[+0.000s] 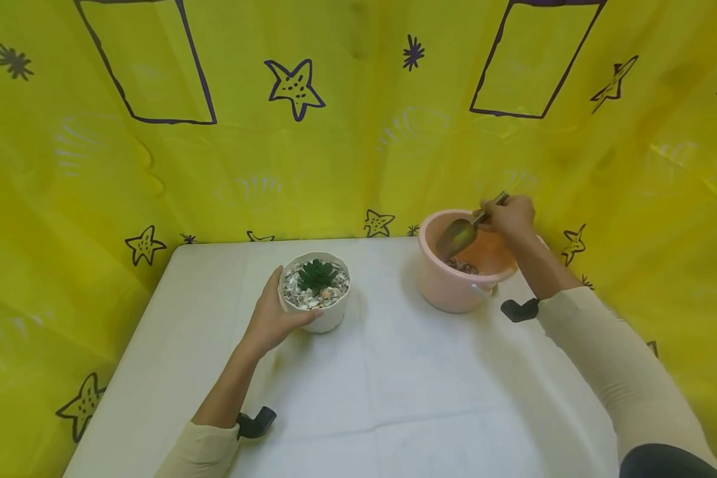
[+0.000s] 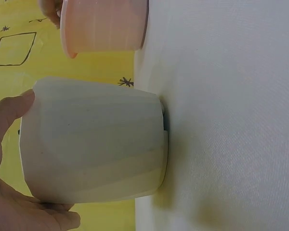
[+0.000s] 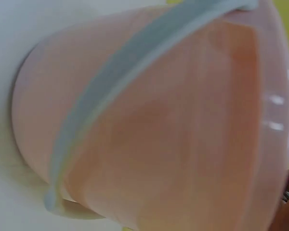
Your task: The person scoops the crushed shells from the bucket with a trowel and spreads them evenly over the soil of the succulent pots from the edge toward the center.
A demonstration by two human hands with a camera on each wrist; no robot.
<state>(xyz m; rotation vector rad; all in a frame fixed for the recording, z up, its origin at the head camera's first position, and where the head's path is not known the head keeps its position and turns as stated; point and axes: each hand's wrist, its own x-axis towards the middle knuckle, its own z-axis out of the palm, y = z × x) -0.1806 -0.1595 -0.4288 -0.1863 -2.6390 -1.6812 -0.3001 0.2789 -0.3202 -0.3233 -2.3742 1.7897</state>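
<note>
My left hand [image 1: 273,320] holds a white faceted pot [image 1: 325,322] around its side near the rim, thumb toward the front. A green succulent [image 1: 317,275] sits in the pot among pale pebbles [image 1: 294,292]. The left wrist view shows the pot's base close over the tabletop. At the right, my right hand [image 1: 512,216] grips the handle of a small metal scoop [image 1: 457,237]. Its blade slants down inside a pink bucket [image 1: 445,292], above brownish loose material [image 1: 461,266] at the bottom. In the right wrist view, the bucket wall hides most of that hand.
A white cloth [image 1: 394,372] covers the table. Behind it hangs a yellow curtain [image 1: 346,166] with drawn stars, right at the table's back edge. The bucket's pale bail handle [image 3: 101,89] hangs down its outer side. The pot stands left of the bucket with a gap between them.
</note>
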